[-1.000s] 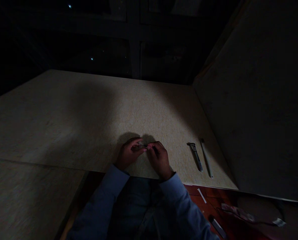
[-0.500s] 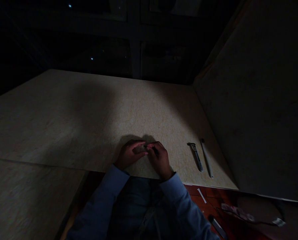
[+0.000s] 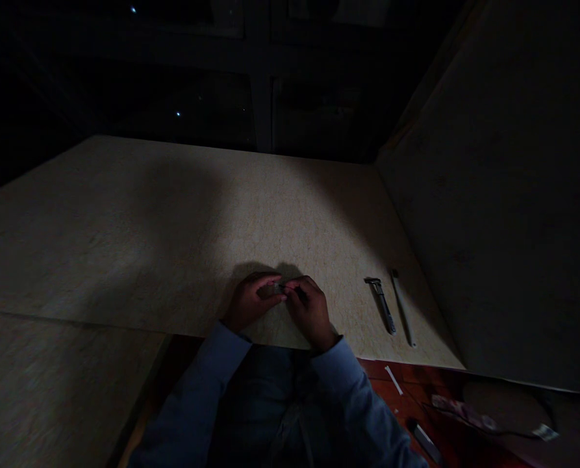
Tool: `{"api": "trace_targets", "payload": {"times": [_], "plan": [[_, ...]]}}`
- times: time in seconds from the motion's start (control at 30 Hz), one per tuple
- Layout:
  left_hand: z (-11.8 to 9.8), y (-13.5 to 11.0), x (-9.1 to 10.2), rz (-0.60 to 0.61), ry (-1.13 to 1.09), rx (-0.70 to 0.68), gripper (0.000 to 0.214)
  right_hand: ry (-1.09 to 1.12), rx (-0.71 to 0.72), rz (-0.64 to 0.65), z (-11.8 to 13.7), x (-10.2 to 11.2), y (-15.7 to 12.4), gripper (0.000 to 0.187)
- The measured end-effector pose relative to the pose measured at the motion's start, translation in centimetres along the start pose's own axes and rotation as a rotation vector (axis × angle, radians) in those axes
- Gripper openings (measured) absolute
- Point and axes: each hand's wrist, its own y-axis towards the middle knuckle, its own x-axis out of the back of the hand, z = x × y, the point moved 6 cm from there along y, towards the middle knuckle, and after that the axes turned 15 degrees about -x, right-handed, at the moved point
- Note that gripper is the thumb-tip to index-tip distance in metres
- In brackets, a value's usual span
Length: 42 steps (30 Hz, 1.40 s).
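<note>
A razor [image 3: 381,303] and a pale stick [image 3: 403,307] lay near the table's [image 3: 124,214] right edge. Both hands, left hand [image 3: 251,303] and right hand [image 3: 310,311], stayed at the near edge, fingers pinching a small dark object [image 3: 284,287].

There are two hands in the lower middle of the frame: one left hand [image 3: 251,304] and one right hand [image 3: 310,311]. Between their fingertips sits one small object [image 3: 280,286], perhaps more than one, because the light is too weak to tell. There are two blue sleeves [image 3: 206,383] below the hands. On the one pale board [image 3: 173,221], at the right of the middle, lie two long tools: one dark razor-like tool [image 3: 381,304] and one white stick [image 3: 403,308]. At the lower right there is one small white strip [image 3: 393,380].
</note>
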Motion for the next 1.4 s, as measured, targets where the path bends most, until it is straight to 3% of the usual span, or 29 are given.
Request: {"api": "trace_targets", "payload": {"times": [1.4], "plan": [[-0.12, 0.08, 0.03, 0.007, -0.016, 0.036, 0.044, 0.001, 0.006, -0.002, 0.56, 0.26, -0.12, 0.012]]}}
